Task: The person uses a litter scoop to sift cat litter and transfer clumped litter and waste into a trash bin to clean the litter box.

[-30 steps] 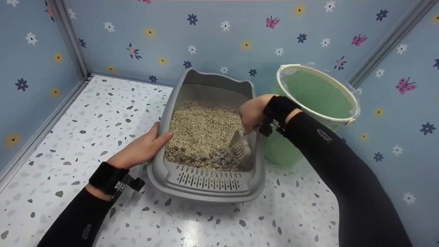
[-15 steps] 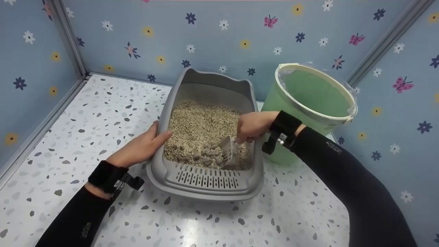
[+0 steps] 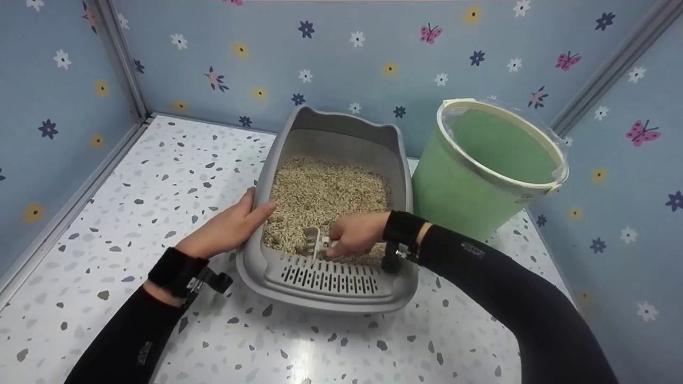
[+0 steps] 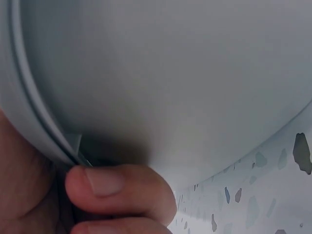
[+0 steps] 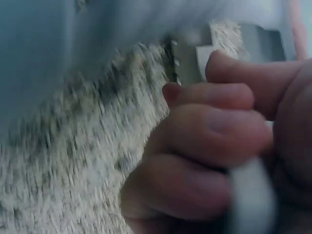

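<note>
A grey litter box (image 3: 320,305) with a slotted front ledge stands on the floor, part filled with pale grainy cat litter (image 3: 328,186). My left hand (image 3: 227,230) grips its left rim, the thumb over the top; in the left wrist view the fingers (image 4: 129,192) curl under the rim beside the box's outer wall (image 4: 185,78). My right hand (image 3: 360,233) holds a light litter scoop (image 3: 318,241) low in the front of the box, close behind the slotted ledge. Its pale handle (image 5: 252,195) runs through the curled fingers in the right wrist view. The scoop's bowl is partly hidden in the litter.
A tall green bucket (image 3: 459,186) with a cream rim stands right behind the box on the right. Blue flower-patterned walls (image 3: 341,58) close off the back and both sides. The speckled floor (image 3: 176,176) extends left and in front of the box.
My right hand has swept the scoop from the box's right side leftward along the front. The grey clumps ahead of it are now out of sight. My left hand keeps its grip.
</note>
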`<state>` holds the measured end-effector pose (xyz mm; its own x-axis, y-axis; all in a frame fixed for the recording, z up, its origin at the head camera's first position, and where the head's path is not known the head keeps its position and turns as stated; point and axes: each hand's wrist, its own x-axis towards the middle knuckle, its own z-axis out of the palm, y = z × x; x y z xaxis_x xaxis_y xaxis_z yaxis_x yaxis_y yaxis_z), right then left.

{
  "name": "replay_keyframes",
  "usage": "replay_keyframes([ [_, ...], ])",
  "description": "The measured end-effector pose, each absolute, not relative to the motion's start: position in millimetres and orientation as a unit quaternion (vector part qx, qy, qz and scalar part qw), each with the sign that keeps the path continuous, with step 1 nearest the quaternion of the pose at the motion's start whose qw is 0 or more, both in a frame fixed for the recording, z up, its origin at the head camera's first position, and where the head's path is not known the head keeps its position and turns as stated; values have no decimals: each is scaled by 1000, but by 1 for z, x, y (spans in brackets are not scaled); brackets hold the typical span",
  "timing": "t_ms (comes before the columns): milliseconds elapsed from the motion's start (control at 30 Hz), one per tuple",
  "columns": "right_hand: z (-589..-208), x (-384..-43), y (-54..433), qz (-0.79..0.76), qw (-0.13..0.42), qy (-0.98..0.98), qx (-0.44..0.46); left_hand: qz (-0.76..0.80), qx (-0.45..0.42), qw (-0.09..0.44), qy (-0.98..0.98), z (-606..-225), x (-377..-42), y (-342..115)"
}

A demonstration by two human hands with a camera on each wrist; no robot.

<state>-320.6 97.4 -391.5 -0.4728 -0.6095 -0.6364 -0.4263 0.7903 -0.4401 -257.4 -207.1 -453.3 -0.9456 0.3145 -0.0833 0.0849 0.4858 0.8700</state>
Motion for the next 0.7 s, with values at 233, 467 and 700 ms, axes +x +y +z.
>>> replay_keyframes([
  [233,-394,-317,82,-60,385,864,-320,485,115,119,859,-451,-258,-207],
  [467,-413,-326,91,-202,412,841,-287,491,112,126,854,-453,-256,-207],
  [700,-416,-326,96,-270,446,817,-247,497,112,124,852,-452,-256,-207],
])
